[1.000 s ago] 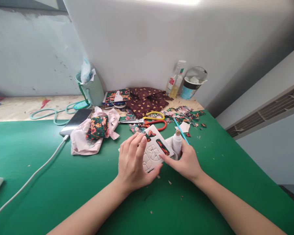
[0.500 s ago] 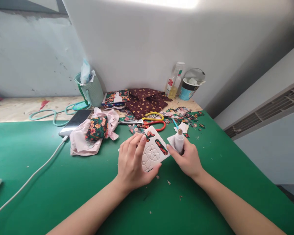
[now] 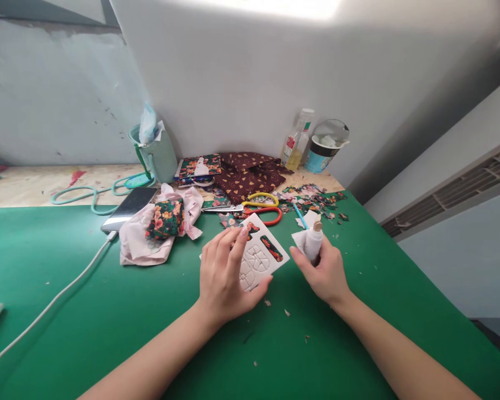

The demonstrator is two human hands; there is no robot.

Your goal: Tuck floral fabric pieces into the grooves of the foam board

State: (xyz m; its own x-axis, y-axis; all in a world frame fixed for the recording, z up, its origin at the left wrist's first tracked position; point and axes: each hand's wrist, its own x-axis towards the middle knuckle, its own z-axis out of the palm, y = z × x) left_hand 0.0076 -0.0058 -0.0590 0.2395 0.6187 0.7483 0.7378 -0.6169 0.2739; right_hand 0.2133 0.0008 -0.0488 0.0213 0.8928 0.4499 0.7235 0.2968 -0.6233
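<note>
A white board (image 3: 260, 265) with embossed outlines lies at a slant on the table, and strips of dark floral fabric (image 3: 271, 248) fill some of its shapes. My left hand (image 3: 227, 264) lies over the board's left part, its thumb at the lower edge and its fingers bent across the top, hiding that side. Right of the board, my right hand (image 3: 327, 272) is closed around a small white bottle (image 3: 314, 243) with a tan tip, held upright. A white scrap (image 3: 299, 240) sticks out beside the bottle, near my thumb.
Scissors (image 3: 263, 210) with yellow and red handles lie behind the board. Fabric scraps (image 3: 316, 199) and maroon cloth (image 3: 250, 173) are farther back. To the left are a pink-and-floral cloth bundle (image 3: 166, 219), a phone (image 3: 131, 205) and its cable (image 3: 66, 291). A glass bottle (image 3: 296, 141) and paper tub (image 3: 321, 154) stand behind.
My right hand has moved slightly right with the white bottle, away from the board's edge. My left hand and the board stay nearly in place.
</note>
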